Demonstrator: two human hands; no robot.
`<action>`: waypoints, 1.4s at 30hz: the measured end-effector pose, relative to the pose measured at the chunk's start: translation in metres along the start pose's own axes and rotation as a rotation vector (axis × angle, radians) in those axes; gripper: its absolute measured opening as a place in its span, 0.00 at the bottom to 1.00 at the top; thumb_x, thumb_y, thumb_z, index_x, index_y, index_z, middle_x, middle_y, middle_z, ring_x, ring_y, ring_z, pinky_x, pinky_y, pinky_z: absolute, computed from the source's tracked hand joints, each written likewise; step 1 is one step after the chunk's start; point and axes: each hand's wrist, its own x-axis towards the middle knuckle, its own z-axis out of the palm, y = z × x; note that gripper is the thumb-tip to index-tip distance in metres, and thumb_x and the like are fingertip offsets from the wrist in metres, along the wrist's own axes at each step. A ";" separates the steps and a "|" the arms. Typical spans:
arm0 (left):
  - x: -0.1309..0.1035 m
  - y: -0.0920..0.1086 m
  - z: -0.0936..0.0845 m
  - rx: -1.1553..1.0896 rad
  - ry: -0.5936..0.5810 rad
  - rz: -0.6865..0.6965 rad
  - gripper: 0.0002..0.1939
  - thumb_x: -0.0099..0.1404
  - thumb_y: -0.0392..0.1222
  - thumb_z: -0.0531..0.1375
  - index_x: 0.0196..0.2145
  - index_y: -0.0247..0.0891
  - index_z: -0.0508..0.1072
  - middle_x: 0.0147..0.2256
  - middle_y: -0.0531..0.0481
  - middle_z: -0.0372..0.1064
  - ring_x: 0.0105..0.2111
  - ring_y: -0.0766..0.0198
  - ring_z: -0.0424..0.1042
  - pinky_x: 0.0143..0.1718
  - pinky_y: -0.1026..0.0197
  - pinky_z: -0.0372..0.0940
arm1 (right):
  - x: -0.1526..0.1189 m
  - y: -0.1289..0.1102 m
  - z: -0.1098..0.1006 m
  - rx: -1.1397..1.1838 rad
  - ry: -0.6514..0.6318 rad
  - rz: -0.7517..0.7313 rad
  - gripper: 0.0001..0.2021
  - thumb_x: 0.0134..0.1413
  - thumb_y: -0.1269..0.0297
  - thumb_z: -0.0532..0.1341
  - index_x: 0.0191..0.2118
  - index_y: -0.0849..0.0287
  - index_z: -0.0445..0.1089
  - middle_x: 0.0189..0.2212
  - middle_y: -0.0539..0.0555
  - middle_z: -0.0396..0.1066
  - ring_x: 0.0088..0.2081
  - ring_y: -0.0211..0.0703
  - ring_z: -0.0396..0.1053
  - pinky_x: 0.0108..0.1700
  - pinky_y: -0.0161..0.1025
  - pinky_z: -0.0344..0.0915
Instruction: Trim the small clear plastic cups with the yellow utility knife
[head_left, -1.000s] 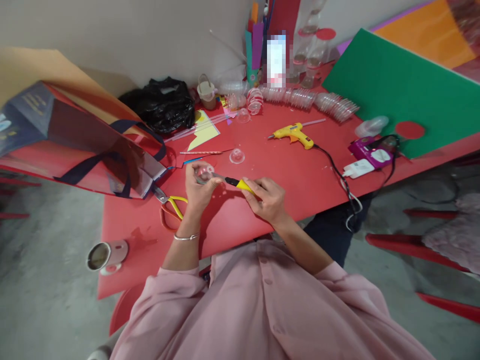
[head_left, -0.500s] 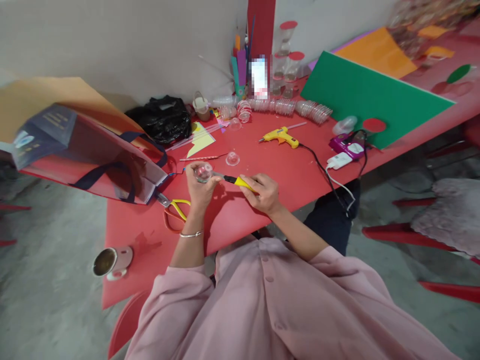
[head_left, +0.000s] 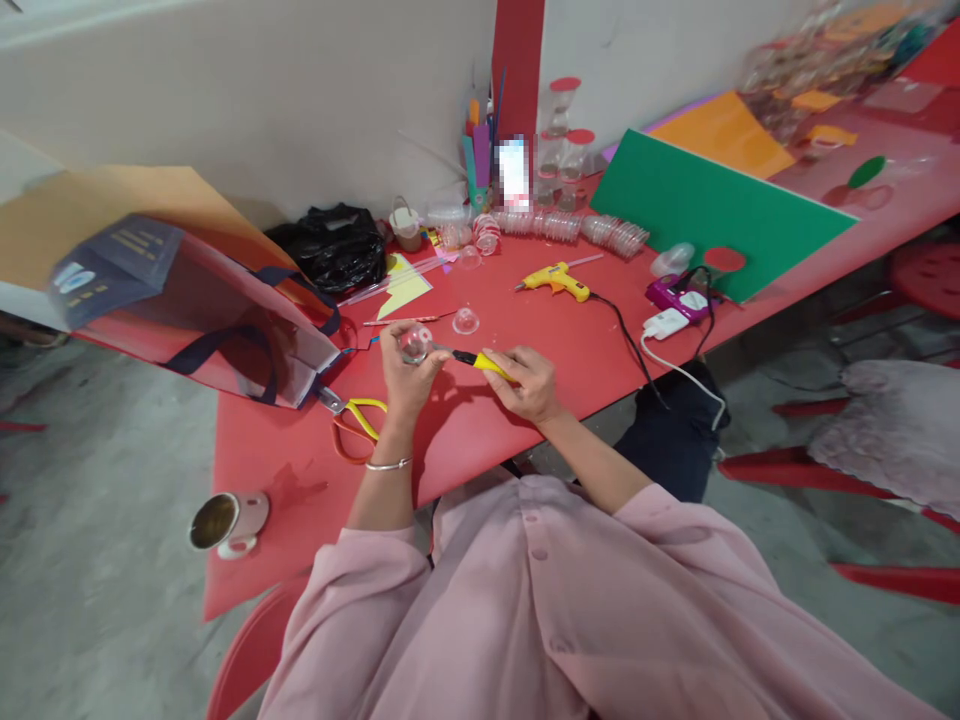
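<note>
My left hand [head_left: 407, 385] is closed around a small clear plastic dome lid [head_left: 414, 344] above the red table. In my right hand [head_left: 531, 388] is a cutter knife [head_left: 487, 364] with a yellow and black handle. Its thin blade end points left and reaches the lid near my left thumb; whether it cuts into the plastic I cannot tell. Just beyond my hands another clear dome lid [head_left: 466, 320] lies on the table. Scissors [head_left: 352, 420] with yellow and orange handles rest beside my left forearm, and a striped straw [head_left: 394, 321] lies behind my left hand.
A yellow glue gun [head_left: 556, 281] with a cord lies farther back, near a purple power strip [head_left: 671, 293]. Stacked clear lids [head_left: 555, 226] line the back. A paper bag [head_left: 225, 310] and a mug [head_left: 229, 522] are at the left; a green board [head_left: 720, 210] leans at right.
The camera view has shifted slightly. Both hands keep their holds on the lid and the cutter knife, with hardly any movement between them.
</note>
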 end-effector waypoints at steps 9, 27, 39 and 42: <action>-0.001 0.002 0.001 0.019 0.014 0.043 0.39 0.49 0.63 0.75 0.49 0.41 0.67 0.45 0.46 0.66 0.38 0.63 0.71 0.40 0.61 0.68 | -0.001 0.000 0.000 0.026 -0.042 0.046 0.18 0.66 0.59 0.61 0.58 0.55 0.76 0.36 0.56 0.77 0.35 0.41 0.70 0.41 0.40 0.68; -0.005 0.005 -0.005 0.139 0.073 0.042 0.33 0.50 0.63 0.75 0.44 0.42 0.70 0.42 0.47 0.69 0.42 0.58 0.71 0.45 0.56 0.67 | -0.001 0.000 -0.002 -0.035 -0.066 0.014 0.18 0.65 0.59 0.63 0.58 0.54 0.76 0.36 0.55 0.76 0.37 0.42 0.70 0.41 0.40 0.66; -0.010 0.007 -0.001 0.178 0.107 0.004 0.38 0.49 0.66 0.74 0.49 0.42 0.69 0.47 0.44 0.69 0.47 0.55 0.72 0.50 0.52 0.68 | -0.002 0.004 -0.003 0.042 -0.062 0.018 0.20 0.62 0.62 0.65 0.59 0.52 0.75 0.36 0.55 0.76 0.36 0.41 0.71 0.41 0.39 0.67; -0.010 0.011 -0.001 0.200 0.102 -0.041 0.39 0.48 0.68 0.73 0.48 0.41 0.69 0.48 0.43 0.68 0.45 0.55 0.72 0.47 0.54 0.69 | -0.002 0.004 -0.003 0.039 -0.085 0.039 0.20 0.62 0.62 0.65 0.60 0.51 0.75 0.36 0.54 0.76 0.37 0.42 0.71 0.41 0.39 0.67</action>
